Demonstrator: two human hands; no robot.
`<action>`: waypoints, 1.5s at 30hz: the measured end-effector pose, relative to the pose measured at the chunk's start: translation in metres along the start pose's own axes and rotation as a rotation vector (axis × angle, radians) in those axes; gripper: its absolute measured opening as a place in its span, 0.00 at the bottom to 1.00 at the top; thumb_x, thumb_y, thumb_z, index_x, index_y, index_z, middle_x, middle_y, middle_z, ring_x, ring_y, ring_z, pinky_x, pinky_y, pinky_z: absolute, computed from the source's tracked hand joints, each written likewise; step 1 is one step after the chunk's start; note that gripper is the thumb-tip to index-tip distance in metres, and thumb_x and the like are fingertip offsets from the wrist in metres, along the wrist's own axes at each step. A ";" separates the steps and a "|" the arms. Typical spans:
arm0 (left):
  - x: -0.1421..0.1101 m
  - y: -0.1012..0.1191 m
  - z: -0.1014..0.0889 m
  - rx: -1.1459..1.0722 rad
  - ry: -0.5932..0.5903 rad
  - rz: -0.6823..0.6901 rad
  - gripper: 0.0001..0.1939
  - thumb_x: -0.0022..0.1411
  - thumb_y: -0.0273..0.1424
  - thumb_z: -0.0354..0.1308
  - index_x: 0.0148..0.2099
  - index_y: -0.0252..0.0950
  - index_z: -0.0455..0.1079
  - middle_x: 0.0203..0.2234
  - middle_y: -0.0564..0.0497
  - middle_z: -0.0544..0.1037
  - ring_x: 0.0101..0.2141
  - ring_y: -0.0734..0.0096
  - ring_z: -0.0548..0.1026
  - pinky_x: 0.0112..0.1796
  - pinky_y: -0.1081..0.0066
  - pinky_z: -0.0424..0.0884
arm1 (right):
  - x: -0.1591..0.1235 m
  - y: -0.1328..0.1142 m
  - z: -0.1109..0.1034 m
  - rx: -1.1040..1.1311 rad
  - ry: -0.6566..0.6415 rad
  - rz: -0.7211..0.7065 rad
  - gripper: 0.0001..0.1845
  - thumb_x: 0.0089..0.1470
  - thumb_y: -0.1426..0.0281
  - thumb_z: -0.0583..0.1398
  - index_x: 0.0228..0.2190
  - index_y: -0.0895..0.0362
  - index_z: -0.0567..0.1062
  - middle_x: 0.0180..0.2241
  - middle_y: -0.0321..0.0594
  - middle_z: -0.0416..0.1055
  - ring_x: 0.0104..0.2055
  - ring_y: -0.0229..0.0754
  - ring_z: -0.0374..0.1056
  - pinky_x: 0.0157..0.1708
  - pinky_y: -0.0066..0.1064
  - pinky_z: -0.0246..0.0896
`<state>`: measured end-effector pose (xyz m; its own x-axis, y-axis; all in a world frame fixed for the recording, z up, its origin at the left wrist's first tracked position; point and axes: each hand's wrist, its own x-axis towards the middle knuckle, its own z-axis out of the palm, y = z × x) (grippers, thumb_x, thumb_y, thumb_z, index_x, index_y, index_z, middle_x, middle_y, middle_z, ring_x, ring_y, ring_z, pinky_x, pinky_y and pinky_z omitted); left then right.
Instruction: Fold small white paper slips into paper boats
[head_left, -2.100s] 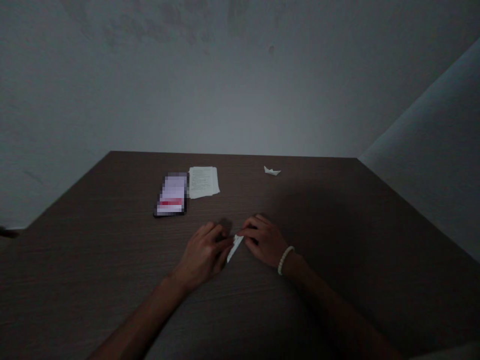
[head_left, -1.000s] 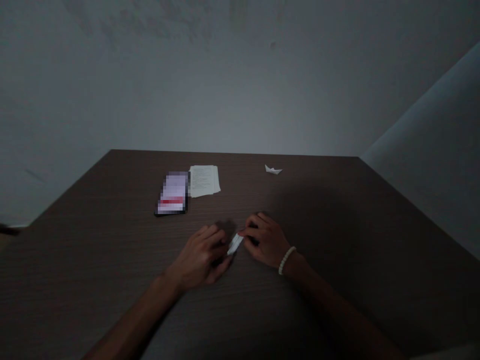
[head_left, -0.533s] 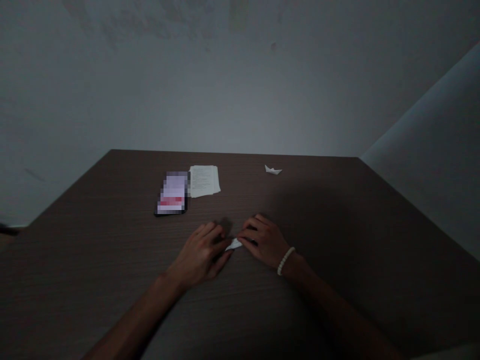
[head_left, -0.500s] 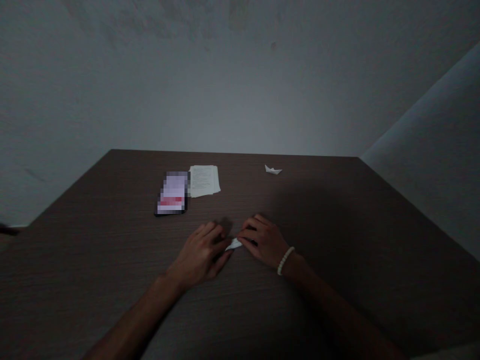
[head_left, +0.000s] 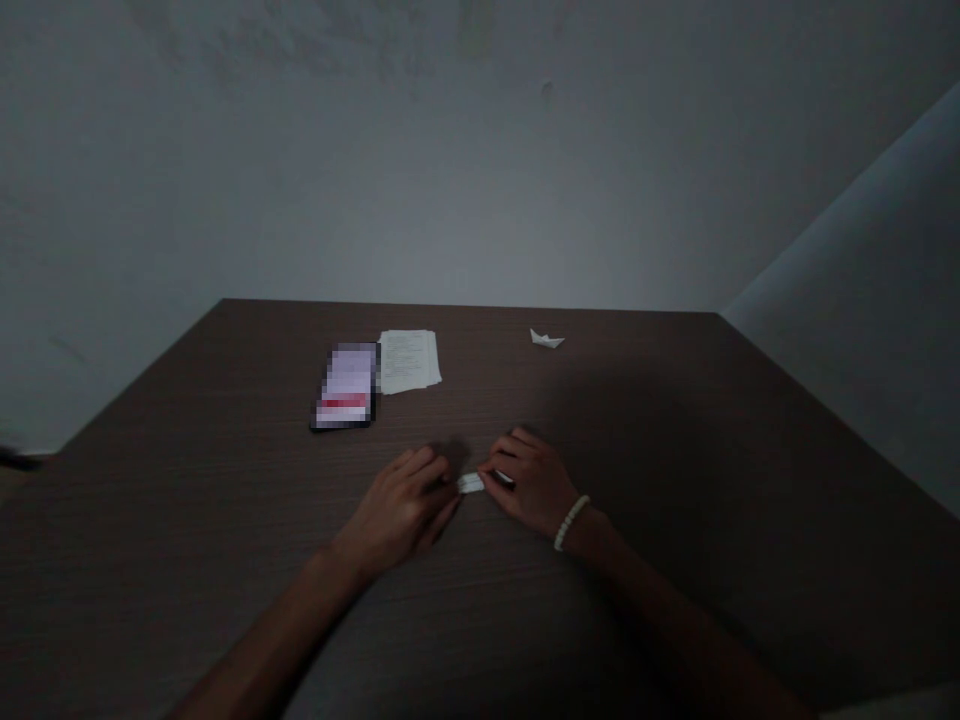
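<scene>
Left hand [head_left: 403, 502] | nine o'clock; right hand [head_left: 531, 482] | three o'clock; both pinching small folded white paper strip [head_left: 470, 483], likely for steadiness | white folded-paper boat [head_left: 547, 340]; one o'clock, presumably clear of fingers

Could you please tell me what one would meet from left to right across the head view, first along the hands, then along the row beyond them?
Along the hands: left hand → folded paper → right hand → bracelet. Beyond them: phone → sheets → paper boat.
</scene>
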<state>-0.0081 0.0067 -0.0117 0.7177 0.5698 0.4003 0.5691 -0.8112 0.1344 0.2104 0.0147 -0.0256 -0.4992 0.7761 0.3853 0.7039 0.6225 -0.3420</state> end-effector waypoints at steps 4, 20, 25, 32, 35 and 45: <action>0.001 -0.001 0.002 0.044 -0.021 -0.029 0.11 0.67 0.30 0.51 0.37 0.36 0.75 0.31 0.48 0.71 0.34 0.64 0.65 0.35 0.64 0.63 | -0.001 0.002 0.000 0.020 -0.054 -0.074 0.07 0.57 0.73 0.59 0.37 0.55 0.77 0.34 0.39 0.70 0.39 0.42 0.60 0.40 0.33 0.57; 0.003 -0.001 -0.007 -0.030 -0.077 -0.004 0.11 0.65 0.28 0.51 0.36 0.35 0.74 0.31 0.47 0.70 0.35 0.64 0.65 0.35 0.63 0.64 | 0.000 -0.001 -0.002 0.048 -0.084 -0.047 0.10 0.55 0.75 0.59 0.38 0.53 0.79 0.35 0.39 0.69 0.40 0.43 0.60 0.41 0.35 0.57; 0.003 -0.001 -0.010 -0.067 -0.045 0.008 0.12 0.65 0.27 0.51 0.32 0.34 0.74 0.30 0.47 0.70 0.34 0.65 0.65 0.34 0.65 0.64 | 0.000 -0.002 -0.002 0.040 -0.085 -0.034 0.11 0.55 0.75 0.59 0.37 0.53 0.79 0.34 0.39 0.69 0.39 0.43 0.60 0.40 0.35 0.57; 0.001 0.000 -0.008 -0.074 -0.009 0.019 0.12 0.64 0.27 0.52 0.30 0.34 0.74 0.28 0.47 0.70 0.33 0.66 0.66 0.33 0.66 0.64 | -0.001 -0.002 -0.003 0.064 -0.072 -0.041 0.12 0.56 0.76 0.58 0.39 0.52 0.79 0.34 0.39 0.69 0.39 0.43 0.60 0.40 0.35 0.58; 0.001 0.001 -0.007 -0.057 -0.001 0.027 0.13 0.65 0.27 0.51 0.31 0.34 0.74 0.28 0.47 0.70 0.33 0.66 0.66 0.33 0.66 0.64 | -0.001 -0.001 -0.002 0.067 -0.067 -0.037 0.12 0.57 0.76 0.58 0.39 0.52 0.78 0.34 0.39 0.69 0.40 0.43 0.60 0.40 0.34 0.58; 0.003 0.001 -0.003 -0.050 -0.049 -0.012 0.10 0.65 0.29 0.51 0.40 0.34 0.74 0.34 0.45 0.72 0.37 0.63 0.67 0.38 0.63 0.67 | 0.000 -0.001 0.001 0.105 0.006 0.038 0.07 0.58 0.70 0.59 0.37 0.55 0.78 0.34 0.39 0.72 0.39 0.42 0.63 0.42 0.35 0.59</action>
<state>-0.0063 0.0076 -0.0075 0.7305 0.5844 0.3533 0.5579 -0.8091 0.1846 0.2091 0.0147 -0.0260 -0.4700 0.7989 0.3752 0.6652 0.6000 -0.4444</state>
